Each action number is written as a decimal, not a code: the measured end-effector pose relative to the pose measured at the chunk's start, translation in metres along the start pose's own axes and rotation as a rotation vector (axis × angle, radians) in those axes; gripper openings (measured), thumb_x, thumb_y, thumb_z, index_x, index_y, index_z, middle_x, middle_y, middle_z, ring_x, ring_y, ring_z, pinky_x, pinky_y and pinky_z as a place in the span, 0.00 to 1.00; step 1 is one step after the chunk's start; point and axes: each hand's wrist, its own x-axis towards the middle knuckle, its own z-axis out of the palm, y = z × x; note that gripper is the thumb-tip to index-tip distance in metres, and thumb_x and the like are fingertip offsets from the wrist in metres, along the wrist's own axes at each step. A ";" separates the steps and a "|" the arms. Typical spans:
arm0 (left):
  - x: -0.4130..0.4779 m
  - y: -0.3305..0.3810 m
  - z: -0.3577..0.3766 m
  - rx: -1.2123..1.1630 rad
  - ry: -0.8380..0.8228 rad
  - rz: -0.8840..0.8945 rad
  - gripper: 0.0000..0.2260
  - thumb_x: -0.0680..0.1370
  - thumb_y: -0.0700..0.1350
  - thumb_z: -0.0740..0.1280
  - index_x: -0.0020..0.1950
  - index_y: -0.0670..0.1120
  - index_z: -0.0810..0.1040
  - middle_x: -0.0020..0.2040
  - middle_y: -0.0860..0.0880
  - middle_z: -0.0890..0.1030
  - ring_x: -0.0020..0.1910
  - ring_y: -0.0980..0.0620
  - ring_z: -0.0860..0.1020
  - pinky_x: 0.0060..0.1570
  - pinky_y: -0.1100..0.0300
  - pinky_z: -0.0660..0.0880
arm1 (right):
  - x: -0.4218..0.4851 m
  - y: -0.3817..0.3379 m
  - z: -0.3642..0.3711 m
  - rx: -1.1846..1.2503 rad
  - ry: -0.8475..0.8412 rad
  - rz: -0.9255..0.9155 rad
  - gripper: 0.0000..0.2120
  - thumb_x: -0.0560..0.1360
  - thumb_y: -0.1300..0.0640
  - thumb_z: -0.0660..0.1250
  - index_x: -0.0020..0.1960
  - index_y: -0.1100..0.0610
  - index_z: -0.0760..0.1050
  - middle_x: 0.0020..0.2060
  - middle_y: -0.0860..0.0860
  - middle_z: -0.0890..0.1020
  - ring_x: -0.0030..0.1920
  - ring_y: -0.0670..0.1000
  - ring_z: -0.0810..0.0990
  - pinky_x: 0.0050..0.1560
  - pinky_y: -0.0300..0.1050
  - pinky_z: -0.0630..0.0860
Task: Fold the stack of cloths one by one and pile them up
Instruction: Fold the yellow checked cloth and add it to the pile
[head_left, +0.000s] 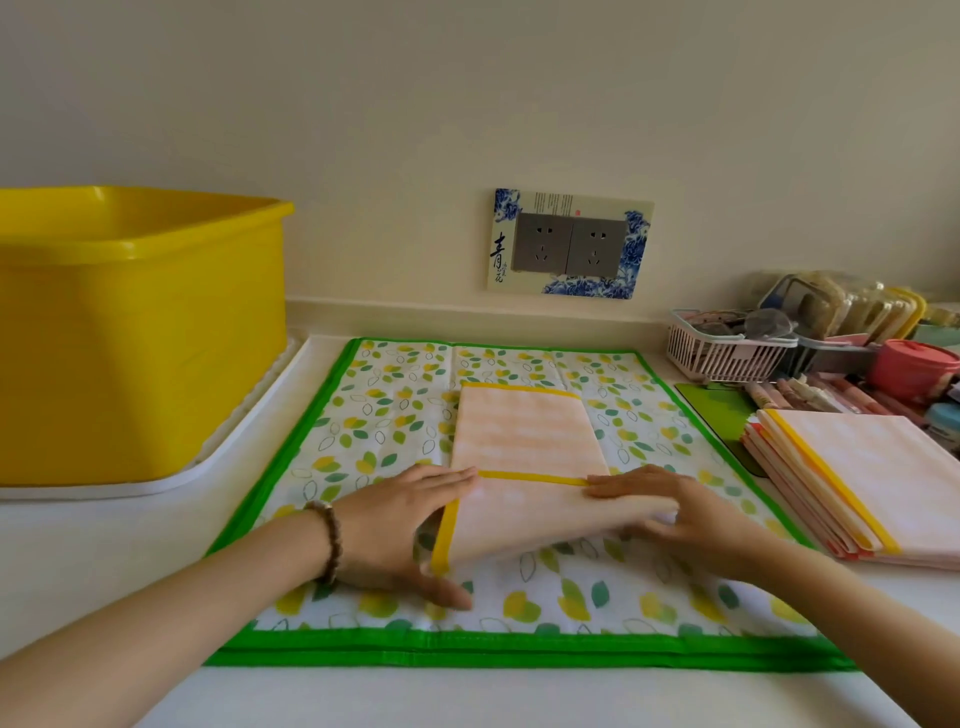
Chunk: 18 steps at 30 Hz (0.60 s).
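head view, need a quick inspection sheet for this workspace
surface: white counter with a leaf-print mat spread on it
job's things: pink cloth half folded on the mat; cloth pile to its right
clutter: yellow tub on white tray; basket, containers, pens at far right
hands: left hand and right hand hold the cloth's near flap
cables: nothing seen
surroundings: wall sockets, nothing plugged in

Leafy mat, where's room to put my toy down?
Bare mat lies left of the peach cloth, up to the green border, and in a strip along the near border. The right side is crowded: the cloth pile, the pink basket and clutter.
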 end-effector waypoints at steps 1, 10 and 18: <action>0.002 -0.001 -0.002 -0.050 0.025 -0.008 0.55 0.57 0.75 0.61 0.78 0.53 0.45 0.72 0.66 0.49 0.69 0.68 0.47 0.69 0.69 0.45 | 0.003 -0.001 0.000 0.037 0.041 0.047 0.12 0.70 0.37 0.63 0.51 0.38 0.76 0.53 0.40 0.79 0.54 0.39 0.76 0.56 0.34 0.71; 0.018 -0.008 -0.008 -0.506 0.201 0.013 0.26 0.71 0.64 0.63 0.68 0.59 0.69 0.61 0.67 0.71 0.56 0.76 0.68 0.55 0.81 0.63 | 0.020 -0.004 0.003 0.375 0.176 0.249 0.19 0.68 0.38 0.61 0.43 0.49 0.83 0.24 0.48 0.77 0.21 0.43 0.67 0.25 0.35 0.65; 0.044 -0.021 0.002 -0.571 0.423 -0.179 0.07 0.76 0.53 0.66 0.53 0.55 0.78 0.48 0.57 0.81 0.48 0.58 0.79 0.51 0.64 0.75 | 0.032 -0.001 0.009 0.412 0.311 0.324 0.30 0.67 0.34 0.60 0.46 0.60 0.82 0.42 0.66 0.81 0.35 0.55 0.74 0.37 0.48 0.73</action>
